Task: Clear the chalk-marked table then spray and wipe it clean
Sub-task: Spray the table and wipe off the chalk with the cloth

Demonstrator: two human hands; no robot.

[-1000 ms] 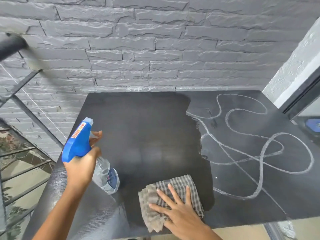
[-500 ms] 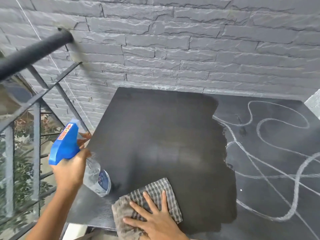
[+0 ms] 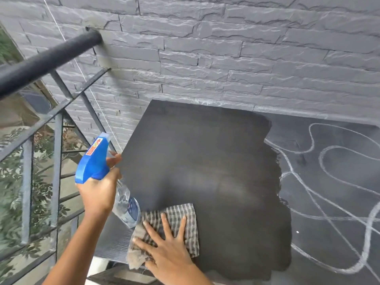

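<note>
Now | table [image 3: 205, 161] left half dark, chalk loops [image 3: 333, 177] right | stone wall [image 3: 226, 58] behind

The checked cloth [image 3: 182, 212] under the right hand [image 3: 167, 254] now lies farther left on the table [image 3: 195, 157] — just beside the spray bottle [image 3: 125, 204], no longer apart.

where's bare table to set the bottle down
Bare: the wiped dark stretch of table between cloth, wall and chalk lines. Crowded: the near left corner, left hand holding the bottle, right hand flat on the cloth.
</note>
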